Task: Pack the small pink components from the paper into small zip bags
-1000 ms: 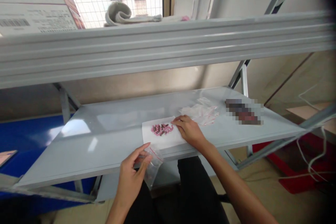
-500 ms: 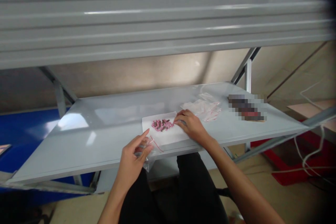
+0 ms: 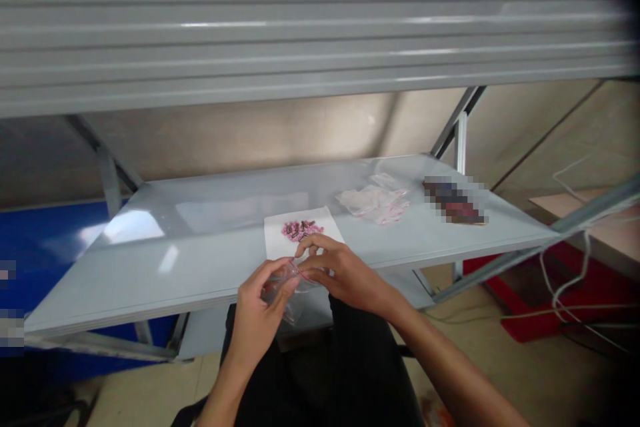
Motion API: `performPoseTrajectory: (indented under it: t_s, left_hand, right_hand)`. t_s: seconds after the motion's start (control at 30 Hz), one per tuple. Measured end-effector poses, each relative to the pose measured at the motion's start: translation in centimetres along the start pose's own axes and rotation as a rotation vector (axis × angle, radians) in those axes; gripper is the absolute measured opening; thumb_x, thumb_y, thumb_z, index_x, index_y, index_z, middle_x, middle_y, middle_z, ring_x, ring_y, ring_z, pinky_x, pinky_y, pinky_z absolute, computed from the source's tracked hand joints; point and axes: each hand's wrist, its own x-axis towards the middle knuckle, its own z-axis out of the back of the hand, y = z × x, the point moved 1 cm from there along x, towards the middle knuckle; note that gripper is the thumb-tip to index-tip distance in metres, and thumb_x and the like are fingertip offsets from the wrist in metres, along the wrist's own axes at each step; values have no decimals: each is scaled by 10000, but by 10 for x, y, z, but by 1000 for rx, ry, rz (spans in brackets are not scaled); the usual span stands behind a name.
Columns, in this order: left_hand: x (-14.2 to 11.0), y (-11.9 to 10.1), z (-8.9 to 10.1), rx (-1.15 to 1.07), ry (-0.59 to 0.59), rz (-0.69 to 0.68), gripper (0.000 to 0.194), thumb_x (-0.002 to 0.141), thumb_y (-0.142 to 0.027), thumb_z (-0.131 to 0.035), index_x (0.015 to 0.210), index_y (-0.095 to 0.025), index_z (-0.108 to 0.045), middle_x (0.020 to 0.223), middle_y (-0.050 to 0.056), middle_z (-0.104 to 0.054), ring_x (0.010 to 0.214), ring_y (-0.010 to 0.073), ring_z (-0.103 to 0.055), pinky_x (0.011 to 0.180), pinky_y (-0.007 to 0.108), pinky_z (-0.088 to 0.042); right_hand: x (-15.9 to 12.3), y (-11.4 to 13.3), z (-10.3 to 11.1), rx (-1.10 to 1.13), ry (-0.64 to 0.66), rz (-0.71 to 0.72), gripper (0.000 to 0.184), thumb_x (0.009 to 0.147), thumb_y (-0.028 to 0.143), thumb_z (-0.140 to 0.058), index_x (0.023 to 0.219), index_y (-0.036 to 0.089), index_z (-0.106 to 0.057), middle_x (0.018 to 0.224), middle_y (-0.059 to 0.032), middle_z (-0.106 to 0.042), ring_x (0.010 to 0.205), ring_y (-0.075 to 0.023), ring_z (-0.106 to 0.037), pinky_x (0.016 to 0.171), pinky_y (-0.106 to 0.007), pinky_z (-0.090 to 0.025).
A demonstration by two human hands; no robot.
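My left hand (image 3: pixel 267 297) is closed on a small clear zip bag (image 3: pixel 293 313), fingers and thumb around its upper part. The bag hangs just past the front edge of the grey shelf, and some reddish bits show through it. My right hand (image 3: pixel 330 268) meets the left at the bag's mouth, fingertips pinched together; what lies between them is hidden. Just beyond both hands, a white sheet of paper (image 3: pixel 274 240) lies flat, bearing a small pile of pink beads and dark, short tube-like pieces (image 3: pixel 300 229).
More clear zip bags (image 3: pixel 373 200) lie in a loose heap right of the paper. Farther right is a blurred-out dark object (image 3: pixel 455 201). A grey ridged beam (image 3: pixel 300 47) crosses above the shelf (image 3: pixel 200 267). Cables (image 3: pixel 555 283) hang at the right.
My right hand has moved from the right side of the bead pile down and left to the bag's mouth. The left hand keeps hold of the bag. The view has shifted slightly.
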Motion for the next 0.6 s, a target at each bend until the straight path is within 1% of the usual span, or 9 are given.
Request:
performPoseTrajectory:
  t_s: [0.1, 0.13, 0.2, 0.3, 0.37, 0.43, 0.5, 0.57, 0.6]
  left_hand:
    - [0, 3, 0, -83, -55, 72, 293, 907, -399, -700, 1123, -201, -708, 1067, 79, -768, 982, 229, -731, 847, 306, -585]
    - [0, 4, 1, -104, -71, 88, 297, 909, -407, -696, 1120, -198, -700, 1058, 78, -769, 975, 227, -734, 838, 301, -587]
    - [0, 4, 2, -108, -85, 90, 311, 897, -410, -711, 1124, -200, -691, 1067, 76, -765, 1000, 224, -727, 854, 296, -584]
    - [0, 1, 4, -83, -38, 77, 318, 867, -388, -749, 1123, -208, -692, 1065, 63, -763, 1010, 214, -720, 876, 289, -574]
    - [0, -1, 5, -95, 14, 94, 289, 855, -380, -763, 1076, -202, -705, 1006, 54, -772, 933, 203, -732, 831, 280, -580]
    - [0, -2, 7, -110, 38, 111, 256, 838, -376, -777, 1006, -190, -723, 924, 47, -779, 843, 195, -734, 770, 270, -582]
    - [0, -2, 9, -105, 9, 120, 244, 819, -374, -793, 957, -181, -739, 872, 45, -781, 795, 193, -729, 734, 264, -581]
    - [-1, -1, 11, -96, -47, 138, 263, 809, -378, -798, 970, -175, -755, 871, 53, -788, 790, 200, -731, 710, 266, -584]
    - [-2, -1, 12, -94, -66, 151, 290, 806, -382, -798, 1004, -173, -761, 892, 60, -794, 797, 208, -735, 693, 268, -588]
  right_hand:
    - [-1, -4, 2, 111, 64, 22, 189, 1016, 255, -590, 1090, 219, -760, 1092, -65, -689, 1001, -170, -656, 916, -306, -517]
    - [-2, -5, 2, 141, 75, 25, 179, 1006, 284, -613, 1087, 215, -756, 1075, -61, -696, 972, -165, -660, 893, -294, -518]
    - [-2, -5, 2, 156, 62, 1, 162, 984, 315, -649, 1019, 196, -754, 1029, -56, -705, 914, -159, -659, 841, -275, -514]
    - [-1, -2, -1, 131, 21, -47, 199, 1004, 303, -615, 903, 175, -730, 951, -51, -706, 871, -157, -650, 815, -276, -507]
    - [1, 0, -3, 161, 33, -31, 266, 1031, 298, -563, 851, 173, -714, 943, -51, -706, 871, -156, -656, 828, -284, -511]
    - [3, -2, -4, 216, 37, -3, 312, 1041, 307, -538, 811, 175, -704, 957, -52, -712, 887, -154, -665, 844, -287, -516]
    - [4, -12, -2, 250, -10, -23, 290, 1043, 313, -529, 865, 179, -714, 983, -52, -723, 899, -155, -673, 828, -280, -523]
    - [5, -30, 1, 202, -135, -96, 247, 1041, 314, -529, 968, 183, -726, 987, -53, -739, 889, -163, -680, 789, -276, -528]
    - [6, -42, 4, 137, -217, -141, 236, 1037, 308, -532, 1004, 182, -730, 988, -58, -745, 888, -172, -683, 783, -283, -529]
